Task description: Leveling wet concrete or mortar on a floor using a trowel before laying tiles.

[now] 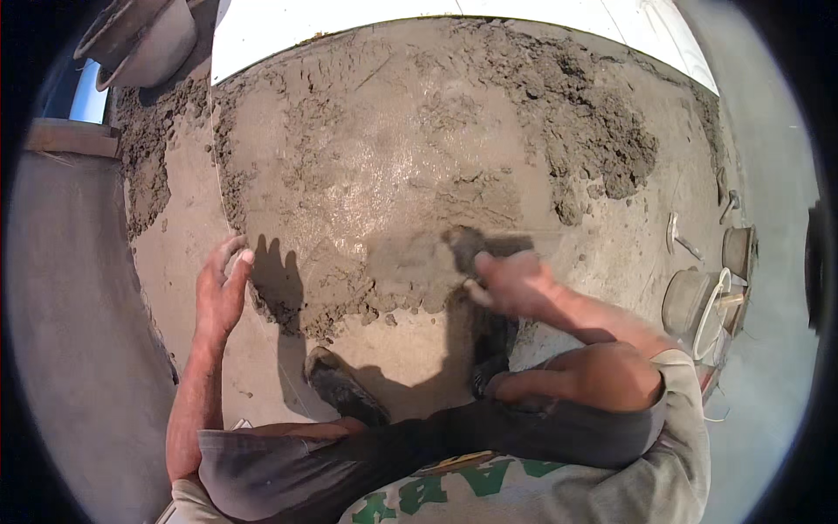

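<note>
My right hand (519,284) is closed round the dark handle of a trowel (401,255), whose flat grey blade is smeared by motion. The blade lies over a bed of wet grey mortar (375,192), smooth and shiny in the middle and lumpy near its front edge. At the left of the bed, my left hand (223,288) hovers beside a thin string line (215,148). Its fingers look spread and nothing shows in them; their shadow falls on the mortar. Whether the fingertips touch the string cannot be made out.
White tiles (349,19) border the far side. Rough mortar heaps (602,140) lie at the far right. Beyond them are a hammer-like tool (685,243) and buckets (690,306). A mortar-stained tub (161,52) stands far left. My shoe (342,384) rests at the mortar's near edge.
</note>
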`<state>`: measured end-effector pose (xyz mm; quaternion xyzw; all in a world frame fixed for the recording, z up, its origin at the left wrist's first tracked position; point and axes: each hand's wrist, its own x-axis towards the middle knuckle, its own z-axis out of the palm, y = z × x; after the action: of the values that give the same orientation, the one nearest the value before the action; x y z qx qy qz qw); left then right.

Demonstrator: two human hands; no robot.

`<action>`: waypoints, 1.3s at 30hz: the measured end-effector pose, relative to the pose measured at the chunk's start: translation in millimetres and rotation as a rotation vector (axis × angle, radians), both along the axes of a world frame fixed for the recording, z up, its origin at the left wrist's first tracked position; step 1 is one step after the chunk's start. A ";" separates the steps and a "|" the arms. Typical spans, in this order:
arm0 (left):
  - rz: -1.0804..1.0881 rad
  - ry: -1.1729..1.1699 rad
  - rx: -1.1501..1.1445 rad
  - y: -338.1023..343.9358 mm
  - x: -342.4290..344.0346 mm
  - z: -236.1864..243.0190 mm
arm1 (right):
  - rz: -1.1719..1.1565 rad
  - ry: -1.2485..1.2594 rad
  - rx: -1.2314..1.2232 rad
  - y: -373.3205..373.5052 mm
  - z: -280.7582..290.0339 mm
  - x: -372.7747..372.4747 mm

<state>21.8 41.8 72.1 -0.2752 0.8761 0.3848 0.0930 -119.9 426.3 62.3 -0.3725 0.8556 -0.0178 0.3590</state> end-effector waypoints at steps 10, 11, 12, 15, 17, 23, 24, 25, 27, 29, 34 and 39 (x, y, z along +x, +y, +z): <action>-0.088 0.102 -0.098 18.5 -16.2 11.6 | -0.425 0.202 -0.067 34.2 33.2 -45.7; -0.068 0.075 -0.081 13.6 -10.1 3.4 | -0.595 0.163 -0.041 34.3 28.2 -47.1; -0.056 0.056 -0.108 9.4 -2.3 4.9 | -0.750 0.102 -0.030 28.3 11.4 -47.9; -0.076 0.052 -0.116 10.3 -2.1 7.6 | -0.647 -0.031 -0.130 9.2 -44.0 7.5; -0.083 0.124 -0.066 23.8 -20.7 6.0 | -0.609 -0.026 -0.104 8.8 -29.6 -2.2; -0.117 0.119 -0.192 14.2 -13.4 13.5 | -0.699 -0.048 -0.233 15.8 -19.2 -18.4; -0.111 0.146 -0.207 11.8 -9.9 16.9 | -0.768 0.122 -0.306 20.8 -17.0 -23.5; -0.109 0.159 -0.228 12.8 -10.1 18.1 | -0.763 0.138 -0.299 39.0 -18.0 -32.1; -0.086 0.175 -0.225 8.7 -5.0 14.8 | -0.912 0.375 -0.412 61.2 -21.8 -46.0; -0.059 0.179 -0.231 0.0 9.0 7.9 | -1.139 0.090 -0.347 51.4 -20.9 -33.4; 0.022 0.044 -0.196 -14.4 37.5 -0.5 | -1.108 0.019 -0.428 7.2 -64.3 16.7; 0.008 0.098 -0.283 -34.6 52.7 8.8 | -1.060 -0.335 -0.467 -24.9 -60.0 31.2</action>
<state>74.5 7.3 80.8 -0.2700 0.9240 0.2706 0.0091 -88.6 401.4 2.3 0.0434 0.8299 -0.4403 0.3400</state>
